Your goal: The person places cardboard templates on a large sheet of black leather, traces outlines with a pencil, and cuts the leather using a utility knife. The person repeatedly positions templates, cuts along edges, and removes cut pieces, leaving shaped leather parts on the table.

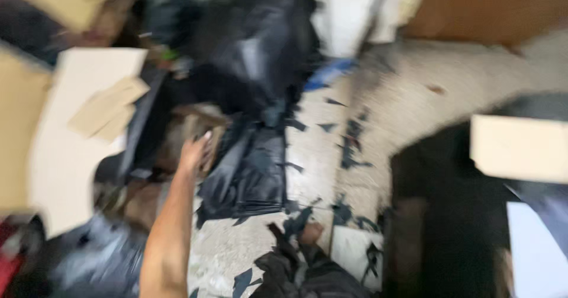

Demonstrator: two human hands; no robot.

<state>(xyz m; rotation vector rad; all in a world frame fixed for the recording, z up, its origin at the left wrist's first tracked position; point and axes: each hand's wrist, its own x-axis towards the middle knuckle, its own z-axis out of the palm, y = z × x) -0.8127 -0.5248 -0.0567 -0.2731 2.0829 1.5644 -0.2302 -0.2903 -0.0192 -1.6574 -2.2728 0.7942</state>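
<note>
- Blurrily, the fingers [201,141] of the left hand [194,153] reach forward at the end of a bare arm; whether they are spread or curled I cannot tell.
- They lie on or just over a brown, cardboard-like piece [192,126] beside a folded sheet of black material [251,171] on the floor [414,91].
- Small black offcuts [349,150] are scattered over the pale speckled floor to the right.
- To the left lies a pale board [65,156] with two tan cardboard pieces [109,105] on it.
- A large heap of black material [248,49] sits beyond the hand.
- Near the bottom edge, a foot [310,233] shows among dark fabric.
- No right hand is visible.
</note>
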